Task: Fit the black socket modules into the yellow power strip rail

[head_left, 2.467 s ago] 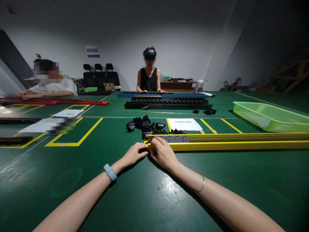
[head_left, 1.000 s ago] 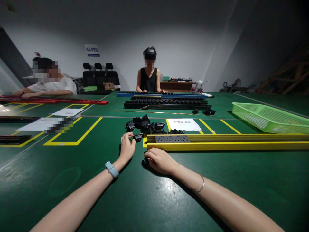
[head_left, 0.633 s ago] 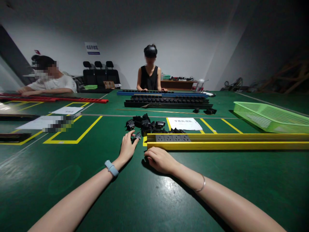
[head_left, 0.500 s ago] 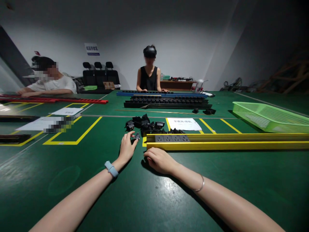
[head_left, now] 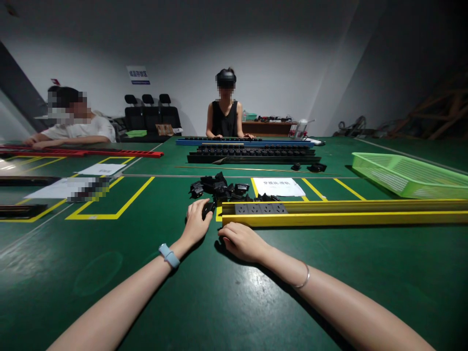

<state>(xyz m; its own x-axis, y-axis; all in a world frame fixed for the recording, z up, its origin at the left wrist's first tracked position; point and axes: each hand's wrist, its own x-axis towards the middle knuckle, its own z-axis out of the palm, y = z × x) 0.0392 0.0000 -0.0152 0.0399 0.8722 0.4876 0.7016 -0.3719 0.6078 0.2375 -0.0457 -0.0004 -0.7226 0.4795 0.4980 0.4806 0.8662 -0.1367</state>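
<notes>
Left hand (head_left: 197, 222), blue wristband (head_left: 169, 256): I saw thumb and fingers clamped around 1 black part (head_left: 208, 209). The part sat at the fingertips, just left of the rail's near end and apart from it; the fingers covered too much for me to read its long axis. A heap of loose black parts (head_left: 220, 187) lay just beyond that hand. The yellow rail (head_left: 329, 221) had its long axis left to right, running past the edge of my view. Right hand (head_left: 243, 242): lay at the near wall by the rail's left end, farther from the part, fingers curled and bunched; I could not tell whether they pinched the wall or only lay beside it. Inside the rail near that end I counted 4 grey sockets (head_left: 260, 209) in a row. Beyond the rail lay a white sheet (head_left: 280, 188) and, farther right, a green basket (head_left: 402, 185).
</notes>
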